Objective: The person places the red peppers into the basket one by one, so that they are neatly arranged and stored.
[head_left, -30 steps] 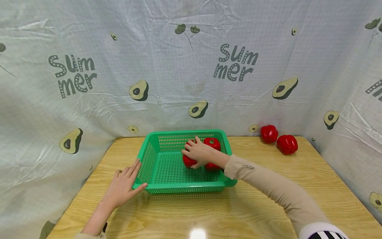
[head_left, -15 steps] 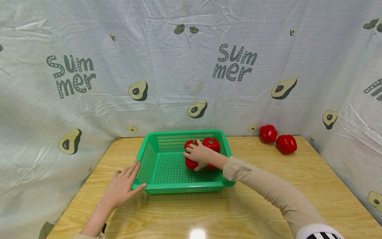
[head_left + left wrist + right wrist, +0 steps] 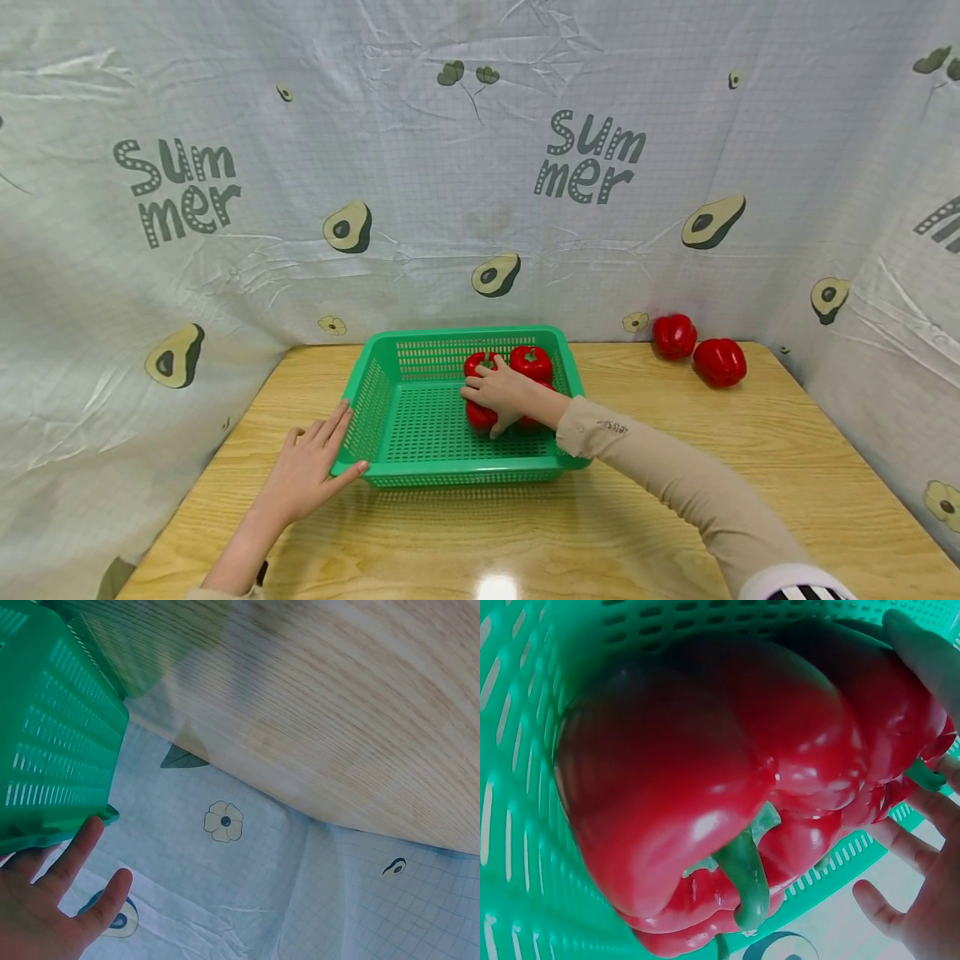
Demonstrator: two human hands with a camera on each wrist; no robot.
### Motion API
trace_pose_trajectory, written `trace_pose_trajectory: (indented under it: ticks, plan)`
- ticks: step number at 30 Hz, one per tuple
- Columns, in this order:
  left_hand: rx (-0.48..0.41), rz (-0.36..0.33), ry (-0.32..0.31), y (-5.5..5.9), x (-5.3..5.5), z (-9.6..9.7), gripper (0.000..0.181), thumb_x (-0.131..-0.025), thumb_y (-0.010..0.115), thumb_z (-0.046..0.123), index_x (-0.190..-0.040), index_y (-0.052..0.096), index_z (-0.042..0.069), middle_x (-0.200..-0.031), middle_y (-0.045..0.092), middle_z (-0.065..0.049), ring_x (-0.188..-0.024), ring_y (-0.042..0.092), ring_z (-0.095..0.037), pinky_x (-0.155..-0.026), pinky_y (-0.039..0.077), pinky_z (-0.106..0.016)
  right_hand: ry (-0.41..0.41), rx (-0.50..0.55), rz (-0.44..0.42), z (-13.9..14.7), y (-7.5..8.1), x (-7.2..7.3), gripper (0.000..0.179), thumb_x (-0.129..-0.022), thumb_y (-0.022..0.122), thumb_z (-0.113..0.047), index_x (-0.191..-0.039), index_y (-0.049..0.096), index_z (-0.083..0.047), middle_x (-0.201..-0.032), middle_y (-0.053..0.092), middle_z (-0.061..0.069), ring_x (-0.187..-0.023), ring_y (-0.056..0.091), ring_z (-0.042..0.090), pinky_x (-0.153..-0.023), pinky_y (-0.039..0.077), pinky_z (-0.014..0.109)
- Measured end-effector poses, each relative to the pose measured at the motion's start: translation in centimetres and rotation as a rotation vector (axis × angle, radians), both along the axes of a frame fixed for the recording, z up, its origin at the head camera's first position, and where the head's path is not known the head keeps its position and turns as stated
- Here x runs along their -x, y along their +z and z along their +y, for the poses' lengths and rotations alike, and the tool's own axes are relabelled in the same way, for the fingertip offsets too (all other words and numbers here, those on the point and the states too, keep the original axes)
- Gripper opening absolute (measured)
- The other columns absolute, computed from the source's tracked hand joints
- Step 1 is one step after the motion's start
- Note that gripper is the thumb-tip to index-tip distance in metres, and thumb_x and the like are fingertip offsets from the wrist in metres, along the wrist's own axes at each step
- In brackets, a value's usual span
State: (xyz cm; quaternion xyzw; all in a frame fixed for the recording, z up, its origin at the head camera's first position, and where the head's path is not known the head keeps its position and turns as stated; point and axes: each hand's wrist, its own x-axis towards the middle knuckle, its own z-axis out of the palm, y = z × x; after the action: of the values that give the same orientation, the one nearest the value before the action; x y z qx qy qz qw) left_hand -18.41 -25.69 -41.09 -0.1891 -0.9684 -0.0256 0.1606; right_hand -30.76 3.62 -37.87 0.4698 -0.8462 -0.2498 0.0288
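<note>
A red bell pepper (image 3: 481, 417) sits in the front left of a group of red peppers inside the green plastic basket (image 3: 472, 468). My right hand (image 3: 501, 395) grips it from above, fingers on its left side and thumb toward the front. The right wrist view has the thumb (image 3: 930, 664) against this pepper and the fingers spread by its green stem (image 3: 924, 777). Another large pepper (image 3: 705, 757) lies nearer that camera. My left hand (image 3: 303, 475) rests with straight, spread fingers on the basket's left rim; its fingertips touch the rim in the left wrist view.
Two more red peppers (image 3: 673, 337) (image 3: 720, 362) lie at the table's back right, outside the basket. The wooden table (image 3: 420, 542) backs onto a printed cloth (image 3: 420, 167). Behind the gripped pepper stand others in the basket, one (image 3: 531, 363) with its stem upward.
My right hand and the pepper have shifted slightly right and toward the front, showing more of the pepper behind. My left hand stays at the rim.
</note>
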Motion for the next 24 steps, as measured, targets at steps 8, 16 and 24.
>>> trace_pose_trajectory:
  ticks: [8,16,24]
  plan:
    - [0.009,0.010,0.003,0.03,-0.10,0.04,0.077,-0.083,0.048,0.055,-0.136,0.035,0.000,-0.143,0.032,-0.014,-0.114,0.048,-0.032,-0.087,0.033,-0.057,-0.020,-0.024,0.002,-0.07,-0.14,-0.14,0.076,-0.070,0.060,-0.063,-0.131,0.038,-0.023,-0.127,0.047,-0.003,-0.120,0.037,0.021,-0.097,0.032,0.048]
    - [0.003,0.006,0.003,0.06,-0.19,0.09,0.077,-0.083,0.048,0.055,-0.136,0.034,0.000,-0.143,0.033,-0.015,-0.114,0.048,-0.032,-0.087,0.033,-0.058,-0.049,-0.040,-0.022,-0.30,0.28,-0.45,0.075,-0.072,0.060,-0.061,-0.134,0.036,-0.026,-0.129,0.045,-0.003,-0.122,0.035,0.022,-0.098,0.031,0.049]
    - [0.004,0.006,0.002,0.18,-0.19,0.16,0.078,-0.083,0.047,0.055,-0.137,0.034,0.000,-0.143,0.033,-0.015,-0.114,0.048,-0.032,-0.087,0.033,-0.056,-0.065,-0.079,-0.006,-0.63,0.46,-0.56,0.071,-0.072,0.061,-0.059,-0.131,0.041,-0.026,-0.131,0.042,-0.001,-0.125,0.032,0.021,-0.099,0.030,0.049]
